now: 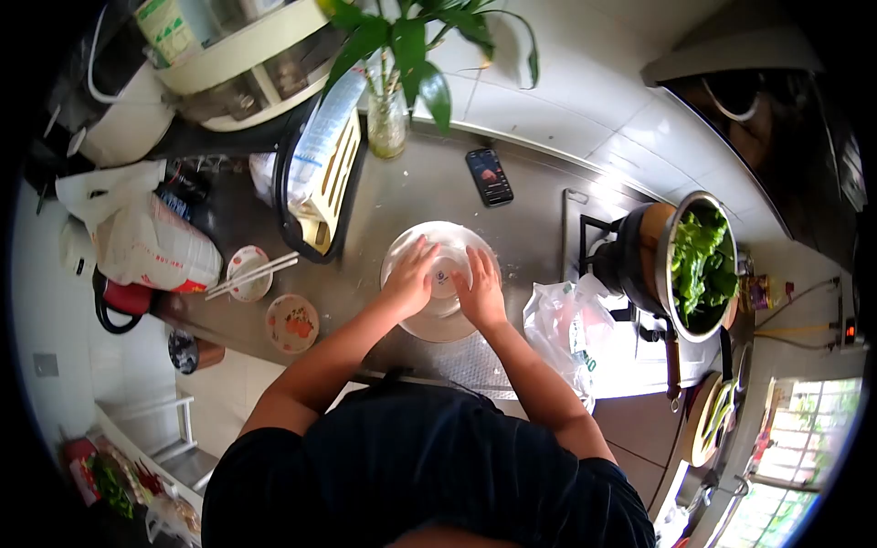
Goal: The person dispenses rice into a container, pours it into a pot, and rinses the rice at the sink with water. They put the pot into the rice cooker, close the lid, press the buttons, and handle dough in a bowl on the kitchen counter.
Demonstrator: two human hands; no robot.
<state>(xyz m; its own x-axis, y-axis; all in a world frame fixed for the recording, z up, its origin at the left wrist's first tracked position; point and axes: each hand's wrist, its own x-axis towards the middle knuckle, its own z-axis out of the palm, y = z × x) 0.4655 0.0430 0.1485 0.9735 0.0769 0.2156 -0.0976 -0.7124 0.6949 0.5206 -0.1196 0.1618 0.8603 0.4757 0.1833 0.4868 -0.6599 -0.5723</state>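
Observation:
A wide, pale round dish [403, 321] sits on the steel counter in front of me. Within it is a smaller white bowl [442, 276] that seems upturned, with a blue mark on its round base. My left hand [411, 279] clasps the bowl's left side, fingers pointing away from me. On the opposite side my right hand [480, 288] presses against it with thumb and fingers apart. The dish's contents under the palms are hidden.
To the left are a patterned bowl [292, 323] and another bowl [241, 265] with chopsticks [258, 273] across it. A phone [490, 177] lies behind the dish. On the right are a plastic bag [571, 329], the stove [630, 356] and a metal bowl of leafy greens [700, 260].

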